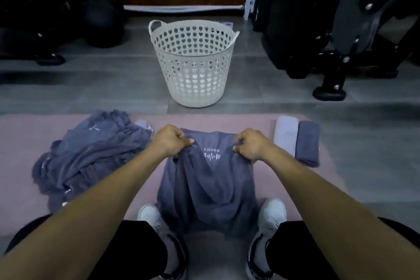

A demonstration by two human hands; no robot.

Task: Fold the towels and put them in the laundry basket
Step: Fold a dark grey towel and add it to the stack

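The left hand [171,143] and the right hand [252,146] are each pinching a top corner of the gray towel [208,188], so each grip is clenched on cloth. The towel is hanging over the pink mat [22,143], between the shoes. It is sagging in the middle. It may be folded over already; I cannot tell. Pulling the corners apart should flatten it. The basket [193,63] is standing ahead, seemingly empty.
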